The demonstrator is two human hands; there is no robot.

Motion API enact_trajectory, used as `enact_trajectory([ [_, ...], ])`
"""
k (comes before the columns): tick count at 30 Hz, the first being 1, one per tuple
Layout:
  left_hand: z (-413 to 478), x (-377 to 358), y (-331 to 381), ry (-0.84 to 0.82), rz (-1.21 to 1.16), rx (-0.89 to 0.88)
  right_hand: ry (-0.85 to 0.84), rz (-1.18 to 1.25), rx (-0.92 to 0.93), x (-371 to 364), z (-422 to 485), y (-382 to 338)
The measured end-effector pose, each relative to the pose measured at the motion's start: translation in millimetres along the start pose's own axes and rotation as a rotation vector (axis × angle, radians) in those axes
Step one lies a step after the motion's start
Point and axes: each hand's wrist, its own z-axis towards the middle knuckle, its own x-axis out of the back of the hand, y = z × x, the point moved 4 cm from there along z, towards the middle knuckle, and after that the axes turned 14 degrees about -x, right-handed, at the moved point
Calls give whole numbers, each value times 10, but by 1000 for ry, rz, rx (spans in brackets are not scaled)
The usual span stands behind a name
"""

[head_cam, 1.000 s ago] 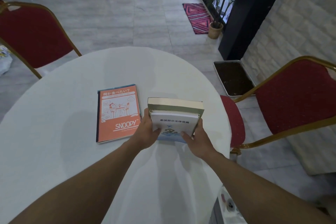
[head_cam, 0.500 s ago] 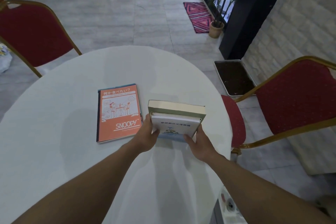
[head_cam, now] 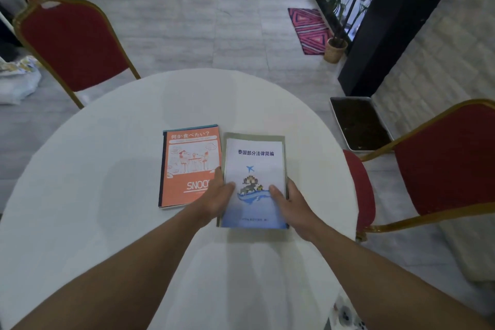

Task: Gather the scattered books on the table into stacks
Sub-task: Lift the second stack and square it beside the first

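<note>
A white-and-blue booklet [head_cam: 254, 158] with a plane drawing lies flat on a larger olive-green book [head_cam: 284, 142], and this stack rests on the round white table [head_cam: 107, 195]. My left hand [head_cam: 217, 201] grips the stack's left edge, thumb on the booklet cover. On the right edge sits my right hand [head_cam: 289, 202], its thumb also on the cover. An orange Snoopy notebook [head_cam: 187, 166] lies flat just left of the stack, its lower right corner hidden under my left hand.
Red chairs with gold frames stand at the far left [head_cam: 72, 45] and at the right [head_cam: 442, 158] of the table. On the floor beyond are a tray of soil [head_cam: 359, 123], a potted plant [head_cam: 334, 48] and a pink patterned mat [head_cam: 308, 29].
The stack was tilted up on its edge in both hands; it now lies flat on the table beside the orange notebook, with both hands still on it.
</note>
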Motion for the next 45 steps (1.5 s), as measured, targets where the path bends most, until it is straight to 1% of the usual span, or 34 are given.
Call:
enact_trajectory([
  [3,13,278,-94,119,120,65,-33,11,-44,-325,127,-94],
  [7,81,701,-129,285,250,96,7,-53,-53,-778,352,-313],
  [11,186,1077,-194,413,295,133,27,-117,-51,-1186,585,-515],
  [13,257,1215,-240,430,319,153,31,-141,-48,-1336,696,-585],
  [18,477,1454,-367,406,402,180,83,-200,-42,-1542,939,-664],
  [20,563,1499,-456,376,453,193,141,-328,-85,-1583,1073,-609],
  [23,552,1453,-559,357,570,144,235,-567,-125,-1551,1124,-554],
  [25,540,1511,-635,400,717,108,222,-590,-121,-1562,1176,-552],
  [26,545,1563,-666,434,733,83,208,-566,-116,-1561,1197,-559],
  [27,565,1635,-696,458,683,66,203,-519,-112,-1549,1223,-569],
  [29,601,1754,-744,481,385,61,189,-380,-124,-1524,1281,-589],
  [31,638,1752,-819,420,148,93,122,-267,-144,-1562,1323,-579],
  [32,648,1712,-841,369,104,95,97,-241,-145,-1602,1333,-567],
  [33,662,1671,-870,351,94,80,93,-234,-136,-1641,1335,-552],
  [36,668,1587,-943,404,107,78,149,-231,-88,-1698,1313,-517],
  [38,680,1584,-972,431,143,92,154,-216,-79,-1708,1302,-516],
  [45,699,1516,-989,407,163,54,179,-212,-73,-1638,1259,-514],
])
